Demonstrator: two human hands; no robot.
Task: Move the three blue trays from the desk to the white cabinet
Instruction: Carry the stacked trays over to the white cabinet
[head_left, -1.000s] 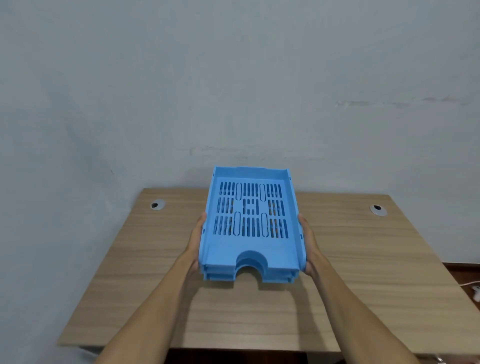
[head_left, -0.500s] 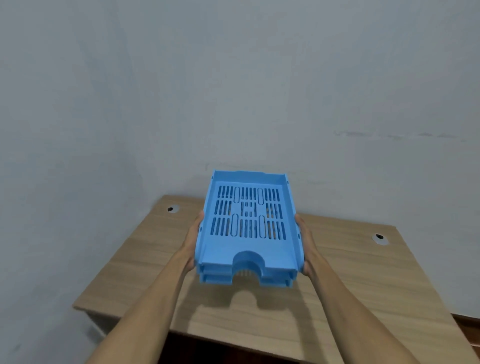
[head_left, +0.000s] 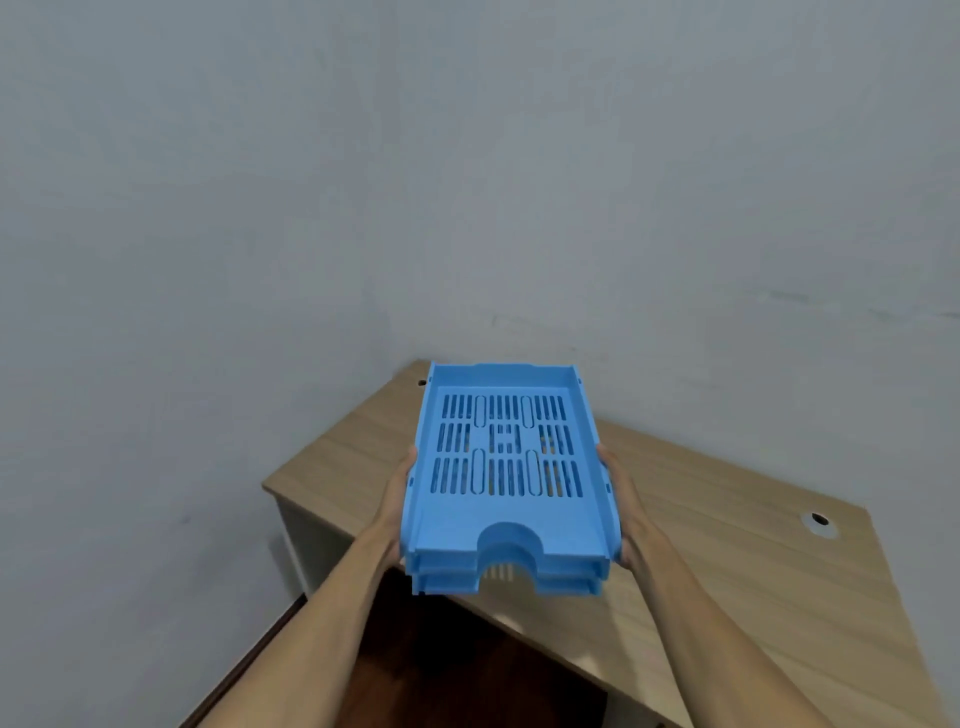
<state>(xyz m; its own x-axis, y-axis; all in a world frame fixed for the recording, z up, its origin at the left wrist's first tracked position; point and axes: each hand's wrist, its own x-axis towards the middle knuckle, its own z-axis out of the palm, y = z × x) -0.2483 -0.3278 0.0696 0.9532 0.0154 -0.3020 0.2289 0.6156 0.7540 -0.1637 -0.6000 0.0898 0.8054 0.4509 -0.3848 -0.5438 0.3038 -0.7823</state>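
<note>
Stack of blue trays (head_left: 511, 499) held in the air between 2 hands, above the near left corner of the desk.

Near: 2 bare forearms reach in from the bottom edge, over dark brown floor (head_left: 457, 670). Left hand (head_left: 396, 501) is pressed flat on the stack's left side wall, fingers mostly hidden under it; right hand (head_left: 621, 506) grips the right side wall the same way, so the stack sits clamped between both palms. 3 front edges show, nested, with a half-round notch facing the person; top tray has a slotted bottom and tilts slightly down toward the camera. Behind and below: wooden desk (head_left: 727, 545), not touching the stack, with a cable hole (head_left: 820, 519) at its right and another at the far left corner. Far: plain grey walls (head_left: 467, 182) meeting in a corner.
</note>
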